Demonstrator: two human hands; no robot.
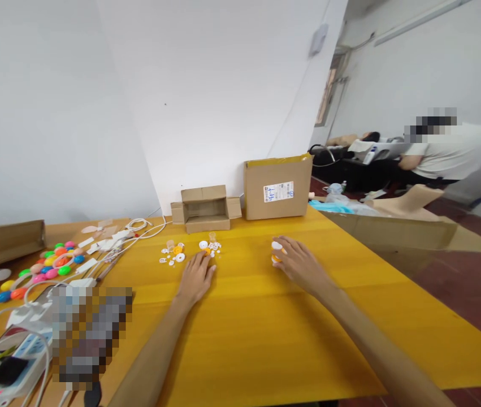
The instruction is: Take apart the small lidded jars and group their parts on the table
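My right hand point(300, 261) is above the right half of the table, its fingers around a small white-and-orange round plastic piece point(276, 254); part of it is hidden behind the fingers. My left hand point(195, 280) lies over the table with thumb and fingers apart, fingertips at the near edge of a small pile of parts. In that pile are an orange part point(207, 252), a white disc point(203, 245), a clear cup point(212, 237) and several tiny white pieces. Just left is a similar group with an orange ring point(178, 250), a white ring point(180, 257) and a clear cup point(170, 245).
Behind the parts stand an open cardboard box point(207, 225) and a taller closed one point(257, 195). Colourful plastic balls point(51, 273), white cables point(138, 223), a power strip point(32, 350) and a blurred-out dark object point(100, 333) occupy the left. A person point(443, 152) sits at the far right.
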